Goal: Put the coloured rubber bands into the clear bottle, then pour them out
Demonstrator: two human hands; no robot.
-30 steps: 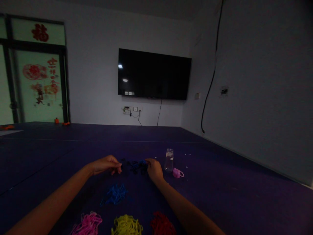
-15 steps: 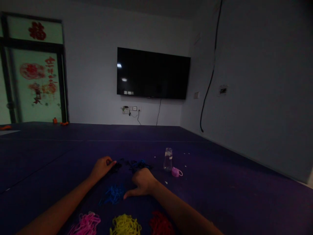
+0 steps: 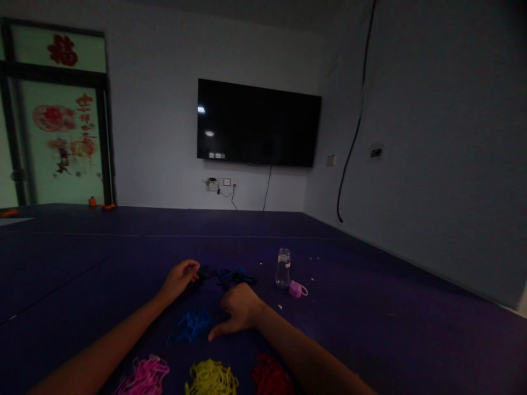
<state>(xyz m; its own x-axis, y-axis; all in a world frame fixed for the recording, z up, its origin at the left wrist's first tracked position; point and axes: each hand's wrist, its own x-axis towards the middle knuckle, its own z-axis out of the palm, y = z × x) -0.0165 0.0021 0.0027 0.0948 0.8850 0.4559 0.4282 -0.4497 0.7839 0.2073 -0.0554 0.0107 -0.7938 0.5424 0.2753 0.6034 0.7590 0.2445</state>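
My left hand (image 3: 181, 278) hovers over a small black pile of thin bands or strings (image 3: 202, 276), with curved fingers and a slight gap between thumb and fingertips; I make out nothing held. My right hand (image 3: 241, 308) rests at the near side of a mixed black and blue pile (image 3: 235, 277). Its thumb sticks out sideways, while the other fingers are hidden behind the back of the hand. Between my forearms lies a blue pile (image 3: 191, 326). Nearer to me are pink (image 3: 145, 377), yellow (image 3: 211, 377) and red (image 3: 270, 375) piles of similar strands.
On the dark purple table (image 3: 370, 329), a clear glass bottle (image 3: 283, 270) stands upright right of my right hand, beside a pink cap with a loop (image 3: 296, 289). Small white scraps (image 3: 280, 306) are scattered nearby. A wall-mounted television (image 3: 258, 123) and a hanging cable (image 3: 354, 137) are beyond.
My left hand has shifted slightly right and up over the black pile, and its pinched fingertips have parted. My right hand has barely moved.
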